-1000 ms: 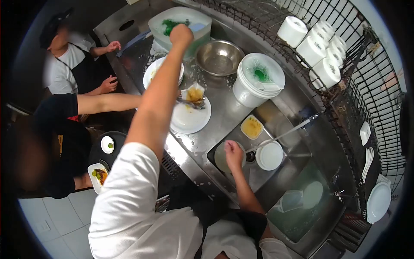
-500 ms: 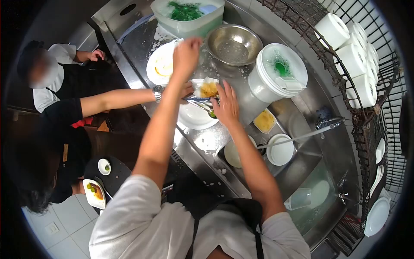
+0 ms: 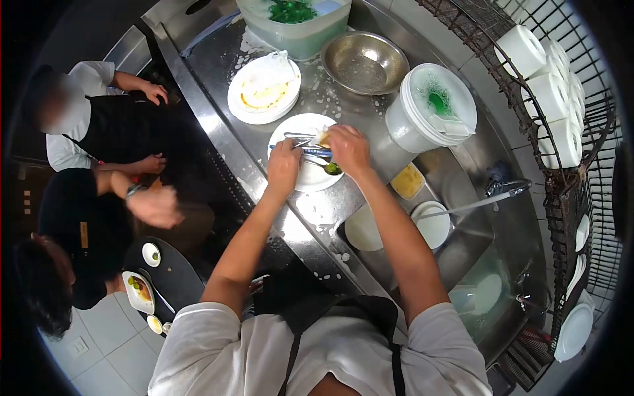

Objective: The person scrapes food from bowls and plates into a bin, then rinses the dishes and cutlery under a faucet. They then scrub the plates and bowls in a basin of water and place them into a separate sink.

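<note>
Slim metal cutlery (image 3: 316,160) is laid across a smooth, round white plate (image 3: 314,181). One end is covered by the left hand (image 3: 284,165), fingers curled (whether gripped cannot be told); just beside the cutlery, crumpled paper (image 3: 319,137) is pinched by the right hand (image 3: 350,150).

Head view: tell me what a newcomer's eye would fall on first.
First, the left hand and right hand at the centre, busy at the cutlery on a plate. Next, vivid green in the tub at the top edge and the bucket right of the plate. Then the white rolls, stacked upper right.
</note>
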A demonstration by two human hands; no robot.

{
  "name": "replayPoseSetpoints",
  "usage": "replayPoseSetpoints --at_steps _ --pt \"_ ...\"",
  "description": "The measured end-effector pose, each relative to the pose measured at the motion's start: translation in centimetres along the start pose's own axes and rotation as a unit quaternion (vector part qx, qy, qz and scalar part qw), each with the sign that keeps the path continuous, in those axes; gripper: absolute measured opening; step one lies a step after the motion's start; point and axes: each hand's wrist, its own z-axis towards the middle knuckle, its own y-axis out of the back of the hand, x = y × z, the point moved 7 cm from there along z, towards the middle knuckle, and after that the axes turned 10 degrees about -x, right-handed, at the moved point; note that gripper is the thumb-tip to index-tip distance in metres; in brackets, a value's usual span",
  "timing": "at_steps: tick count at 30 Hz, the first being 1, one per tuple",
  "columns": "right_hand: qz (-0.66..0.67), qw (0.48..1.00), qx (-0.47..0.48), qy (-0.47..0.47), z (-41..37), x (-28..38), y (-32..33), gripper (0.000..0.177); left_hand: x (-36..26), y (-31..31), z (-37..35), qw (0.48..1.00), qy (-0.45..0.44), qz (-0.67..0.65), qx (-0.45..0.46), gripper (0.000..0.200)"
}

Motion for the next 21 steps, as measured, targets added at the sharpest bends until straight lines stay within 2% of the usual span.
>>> replayPoseSetpoints --at_steps 3,4,5,8,9,11,12,14,18,21 --pt "-0.061 0.986 0.134 0.083 -1.8 2.0 -1.2 0.014 0.5 -0.4 0.7 0.999 -0.019 -0.039 -0.006 0.011" --pt "-0.075 0.983 0.144 0.082 -2.3 1.8 -1.9 0.013 0.6 -0.4 0.8 0.998 -0.029 -0.052 -0.005 0.012" --pt "-0.090 0.981 0.153 0.082 -2.8 1.4 -2.9 0.011 1.0 -0.7 0.8 0.998 -0.012 -0.066 0.020 0.022" --pt "-0.089 0.975 0.177 0.104 -3.0 1.2 -3.6 0.012 1.5 0.2 2.1 0.996 -0.011 -0.092 0.015 0.046" --pt "-0.082 0.973 0.184 0.115 -2.9 1.3 -3.6 0.013 1.9 0.0 2.5 0.991 0.009 -0.117 0.061 0.055" --pt "-0.036 0.981 0.185 0.051 -1.7 1.1 -2.0 0.016 2.9 -0.6 3.0 0.973 0.053 -0.166 0.151 0.074" --pt "-0.012 0.982 0.189 0.018 -1.3 0.9 -1.1 0.018 3.2 -0.6 3.2 0.975 0.023 -0.158 0.157 0.078" --pt "-0.008 0.966 0.255 -0.048 -1.3 -0.9 -0.2 0.021 3.8 -0.9 3.4 0.975 -0.035 -0.144 0.168 0.087" --pt "0.062 0.890 0.394 -0.221 -1.4 -4.4 1.5 0.024 2.7 0.3 3.9 0.978 -0.113 -0.129 0.117 0.073" --pt "0.169 0.855 0.373 -0.317 -1.8 -5.7 1.7 0.021 1.0 0.7 3.9 0.971 -0.148 -0.178 0.055 0.055"
